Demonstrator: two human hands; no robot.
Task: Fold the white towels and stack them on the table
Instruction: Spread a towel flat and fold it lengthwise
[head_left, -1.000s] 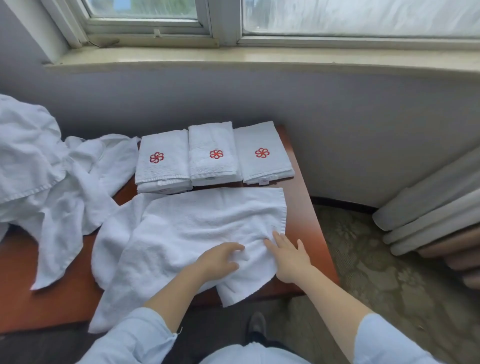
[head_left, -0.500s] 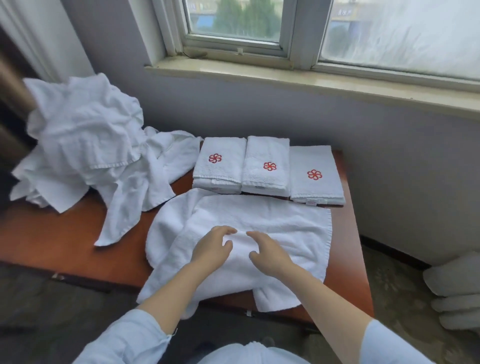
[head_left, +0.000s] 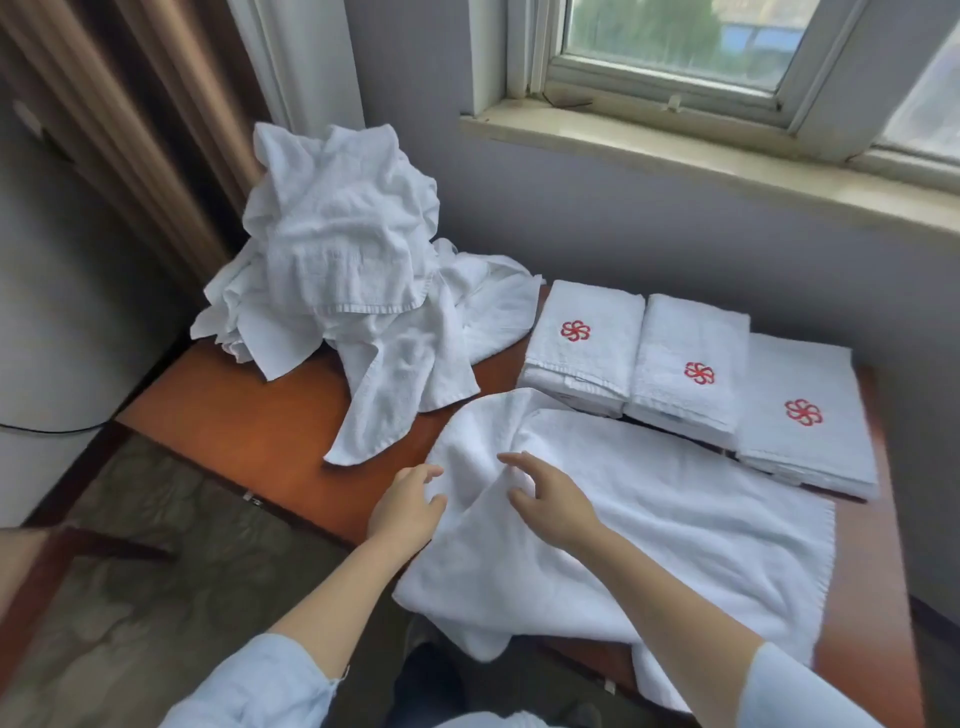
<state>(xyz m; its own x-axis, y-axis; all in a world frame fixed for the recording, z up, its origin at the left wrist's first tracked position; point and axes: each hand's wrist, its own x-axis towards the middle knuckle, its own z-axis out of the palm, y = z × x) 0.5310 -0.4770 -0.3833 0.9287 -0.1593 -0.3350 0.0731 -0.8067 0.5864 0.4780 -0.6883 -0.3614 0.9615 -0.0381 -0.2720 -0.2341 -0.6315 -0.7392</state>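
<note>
Now, at a wooden table (head_left: 249, 421) under a window, a person works a white towel (head_left: 675, 525) spread along the near edge, its front hem drooping off the side. The left hand (head_left: 405, 514) sits at the towel's left border with its fingers loosely bent; whether thumb and fingers pinch the cloth cannot be told. The right hand (head_left: 553, 506) is spread wide over a raised crease just beside it, holding nothing. Three folded towels (head_left: 691, 369) with red flower marks lie side by side behind, and a heap of unfolded towels (head_left: 343, 260) rises at the far left. The cloth looks light, soft and limp, likely to sag and wrinkle unless taken by its hems or corners; the left edge seems the place to take hold. Half a second earlier both hands lay nearer the towel's middle. They have since moved to its left end, and the view has swung left, bringing a curtain (head_left: 130, 130) into frame.
</note>
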